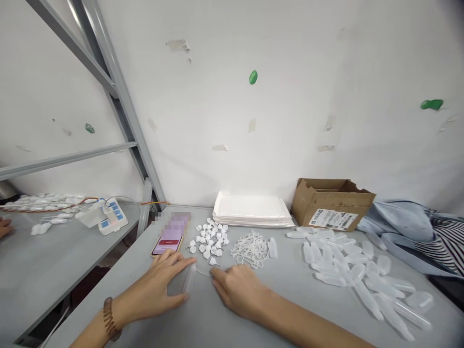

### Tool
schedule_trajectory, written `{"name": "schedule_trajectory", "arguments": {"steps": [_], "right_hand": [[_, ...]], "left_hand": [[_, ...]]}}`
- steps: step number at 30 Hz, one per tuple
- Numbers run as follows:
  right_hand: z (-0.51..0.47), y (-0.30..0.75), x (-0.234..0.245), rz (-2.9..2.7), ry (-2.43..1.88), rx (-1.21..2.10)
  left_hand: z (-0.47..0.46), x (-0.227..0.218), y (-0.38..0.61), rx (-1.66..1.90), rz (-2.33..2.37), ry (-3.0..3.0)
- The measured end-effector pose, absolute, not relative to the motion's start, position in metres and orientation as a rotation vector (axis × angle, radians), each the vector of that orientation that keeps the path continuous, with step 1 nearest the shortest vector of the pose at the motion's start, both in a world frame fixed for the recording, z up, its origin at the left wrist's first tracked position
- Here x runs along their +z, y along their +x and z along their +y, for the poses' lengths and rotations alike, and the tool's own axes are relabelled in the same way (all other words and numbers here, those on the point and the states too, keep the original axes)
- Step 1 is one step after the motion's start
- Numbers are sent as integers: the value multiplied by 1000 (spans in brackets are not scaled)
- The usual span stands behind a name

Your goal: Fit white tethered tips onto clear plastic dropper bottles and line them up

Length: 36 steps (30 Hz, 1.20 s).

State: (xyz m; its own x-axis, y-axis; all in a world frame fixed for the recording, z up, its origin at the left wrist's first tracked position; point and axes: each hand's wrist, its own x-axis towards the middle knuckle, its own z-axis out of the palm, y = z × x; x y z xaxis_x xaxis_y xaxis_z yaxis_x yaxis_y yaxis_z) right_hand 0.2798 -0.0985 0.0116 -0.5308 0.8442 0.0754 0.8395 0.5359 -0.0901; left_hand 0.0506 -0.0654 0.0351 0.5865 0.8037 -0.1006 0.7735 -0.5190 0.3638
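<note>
A small translucent plastic bottle (pixel 189 279) is held by my left hand (pixel 155 287), with the index fingertip at its top and the thumb at its lower end. From the bottle's top a thin white strap (pixel 204 273) runs to the right. My right hand (pixel 241 290) is closed, its thumb and index finger pinching the far end of that strap. Just beyond my hands lie several white pointed caps (pixel 210 238) and a heap of white looped straps (pixel 250 250). One more small bottle (pixel 273 248) rests beside the heap.
Many translucent bottles (pixel 340 256) are spread over the right of the table. A cardboard box (pixel 331 205) and a stack of white envelopes (pixel 253 211) stand at the wall. A phone (pixel 168 244) lies left. Another person's hand (pixel 5 227) shows at the left edge.
</note>
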Motion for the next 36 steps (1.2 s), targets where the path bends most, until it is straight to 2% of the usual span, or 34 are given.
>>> {"name": "schedule_trajectory", "arguments": {"steps": [5, 9, 13, 16, 25, 36], "right_hand": [[-109, 307, 15, -2597, -1452, 105], [-118, 351, 13, -2318, -1550, 225], [-113, 386, 15, -2026, -1813, 215], [-102, 394, 17, -1966, -1900, 174], [-96, 395, 14, -1925, -2001, 162], [-104, 398, 9, -1843, -2051, 208]], "left_hand": [[-71, 35, 48, 120, 1323, 2456], [-75, 43, 62, 285, 1261, 2551], [-71, 52, 114, 490, 1106, 2639], [-68, 52, 163, 500, 938, 2729], [-75, 26, 215, 453, 901, 2976], [-85, 2, 225, 700, 896, 2954]]}}
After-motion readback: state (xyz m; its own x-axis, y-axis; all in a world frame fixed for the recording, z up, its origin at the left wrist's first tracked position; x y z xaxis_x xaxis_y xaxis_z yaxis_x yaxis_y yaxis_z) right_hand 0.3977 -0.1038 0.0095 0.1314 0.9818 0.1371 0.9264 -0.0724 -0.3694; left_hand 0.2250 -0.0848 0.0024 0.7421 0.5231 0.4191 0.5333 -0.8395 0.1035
